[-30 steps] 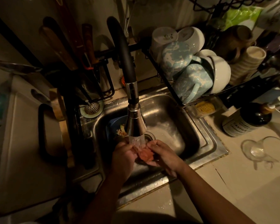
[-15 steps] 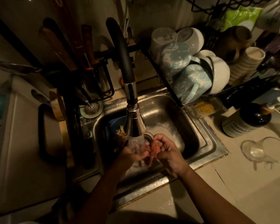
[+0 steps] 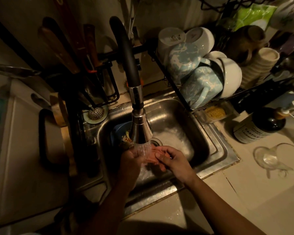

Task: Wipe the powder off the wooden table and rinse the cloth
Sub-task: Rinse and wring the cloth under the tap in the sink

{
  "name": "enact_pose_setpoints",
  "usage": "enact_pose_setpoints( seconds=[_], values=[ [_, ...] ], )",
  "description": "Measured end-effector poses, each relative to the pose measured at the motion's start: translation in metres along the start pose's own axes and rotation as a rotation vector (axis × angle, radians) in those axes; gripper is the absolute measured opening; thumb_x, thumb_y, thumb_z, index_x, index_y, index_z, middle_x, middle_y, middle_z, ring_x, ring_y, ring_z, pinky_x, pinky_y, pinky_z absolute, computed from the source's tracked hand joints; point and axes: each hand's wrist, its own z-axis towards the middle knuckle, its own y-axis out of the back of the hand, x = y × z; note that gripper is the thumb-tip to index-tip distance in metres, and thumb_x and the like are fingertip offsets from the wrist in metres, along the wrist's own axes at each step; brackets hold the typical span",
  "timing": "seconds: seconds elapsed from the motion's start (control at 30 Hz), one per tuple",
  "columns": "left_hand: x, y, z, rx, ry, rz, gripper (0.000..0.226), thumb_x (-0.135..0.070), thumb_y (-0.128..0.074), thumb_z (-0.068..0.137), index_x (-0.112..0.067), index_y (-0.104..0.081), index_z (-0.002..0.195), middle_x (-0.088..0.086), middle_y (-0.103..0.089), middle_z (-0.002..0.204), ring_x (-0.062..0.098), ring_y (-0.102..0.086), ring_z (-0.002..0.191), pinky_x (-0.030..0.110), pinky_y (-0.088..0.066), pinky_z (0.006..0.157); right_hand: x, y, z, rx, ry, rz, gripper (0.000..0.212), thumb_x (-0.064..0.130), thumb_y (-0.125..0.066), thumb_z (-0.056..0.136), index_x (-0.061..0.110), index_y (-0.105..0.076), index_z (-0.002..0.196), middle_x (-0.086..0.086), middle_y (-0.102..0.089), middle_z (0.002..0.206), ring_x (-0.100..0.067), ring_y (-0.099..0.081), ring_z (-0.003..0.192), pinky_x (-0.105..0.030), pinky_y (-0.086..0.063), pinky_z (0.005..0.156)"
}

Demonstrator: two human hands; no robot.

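Note:
A small pink cloth (image 3: 151, 156) is bunched between both hands over the steel sink (image 3: 209, 155), directly under the running faucet (image 3: 139, 129). Water pours onto the cloth and onto my left hand (image 3: 131, 160), which cups the cloth from the left. My right hand (image 3: 171, 160) pinches the cloth's right side with thumb and fingers. Most of the cloth is hidden by the hands and the water stream. The wooden table is out of view.
A blue bowl with food scraps (image 3: 122, 134) sits in the sink's left side. A dish rack with mugs and bowls (image 3: 199, 73) overhangs the right rim. A soap bottle (image 3: 258, 128) and a glass item (image 3: 270, 158) stand on the right counter. A cutting board (image 3: 24, 158) lies at left.
Both hands have kept working the cloth under the stream. The cloth, held upright in the right hand half a second ago, now lies flatter between the two hands.

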Motion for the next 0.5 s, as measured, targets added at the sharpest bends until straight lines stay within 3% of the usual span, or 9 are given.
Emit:
enact_pose_setpoints(
  seconds=[0.1, 0.17, 0.27, 0.37, 0.43, 0.5],
  values=[
    [0.005, -0.001, 0.003, -0.107, -0.016, 0.184, 0.006, -0.006, -0.069, 0.088, -0.007, -0.074, 0.086, 0.01, -0.075, 0.079, 0.028, -0.073, 0.075, 0.046, -0.061, 0.071, 0.001, -0.015, -0.001, -0.085, 0.097, -0.03, 0.013, 0.013, -0.07, 0.092, 0.005, -0.074, 0.101, -0.002, -0.067, 0.064, -0.01, -0.056, 0.055, -0.022, -0.046, 0.058],
    [0.008, 0.001, 0.009, -0.165, 0.013, 0.26, 0.008, -0.004, -0.068, 0.087, -0.005, -0.071, 0.08, 0.014, -0.073, 0.076, 0.034, -0.072, 0.073, 0.052, -0.06, 0.068, 0.004, -0.018, -0.004, -0.04, 0.146, -0.147, 0.009, 0.016, -0.071, 0.092, 0.007, -0.074, 0.091, -0.006, -0.061, 0.057, -0.017, -0.051, 0.051, -0.026, -0.045, 0.055],
    [0.008, 0.001, 0.012, -0.069, -0.002, 0.216, 0.007, -0.007, -0.075, 0.083, -0.004, -0.075, 0.089, 0.014, -0.076, 0.082, 0.033, -0.074, 0.077, 0.055, -0.061, 0.073, 0.003, -0.009, 0.007, -0.109, 0.182, -0.313, 0.006, 0.017, -0.072, 0.092, 0.018, -0.076, 0.088, -0.002, -0.069, 0.069, -0.014, -0.061, 0.061, -0.035, -0.054, 0.063],
    [-0.002, -0.011, 0.003, -0.02, 0.027, 0.06, 0.017, 0.01, -0.067, 0.085, 0.008, -0.071, 0.101, 0.021, -0.075, 0.086, 0.029, -0.075, 0.078, 0.036, -0.061, 0.068, 0.0, -0.01, 0.015, -0.24, 0.164, -0.32, 0.013, 0.019, -0.07, 0.092, 0.028, -0.077, 0.086, 0.006, -0.072, 0.081, -0.013, -0.069, 0.075, -0.043, -0.059, 0.074],
    [-0.004, -0.012, 0.005, -0.096, 0.04, 0.013, 0.021, 0.015, -0.062, 0.086, 0.016, -0.065, 0.106, 0.025, -0.072, 0.088, 0.027, -0.074, 0.077, 0.021, -0.056, 0.06, 0.002, -0.019, 0.008, -0.198, 0.227, -0.369, 0.012, 0.022, -0.071, 0.09, 0.031, -0.074, 0.081, 0.008, -0.069, 0.085, -0.01, -0.067, 0.08, -0.041, -0.058, 0.077],
    [-0.001, -0.009, 0.012, -0.127, 0.035, -0.015, 0.022, 0.012, -0.061, 0.086, 0.013, -0.065, 0.108, 0.028, -0.07, 0.097, 0.034, -0.071, 0.086, 0.02, -0.054, 0.065, 0.009, -0.024, -0.001, -0.107, 0.296, -0.451, 0.011, 0.024, -0.071, 0.09, 0.031, -0.071, 0.08, 0.009, -0.066, 0.083, -0.01, -0.063, 0.079, -0.034, -0.055, 0.074]
  ],
)
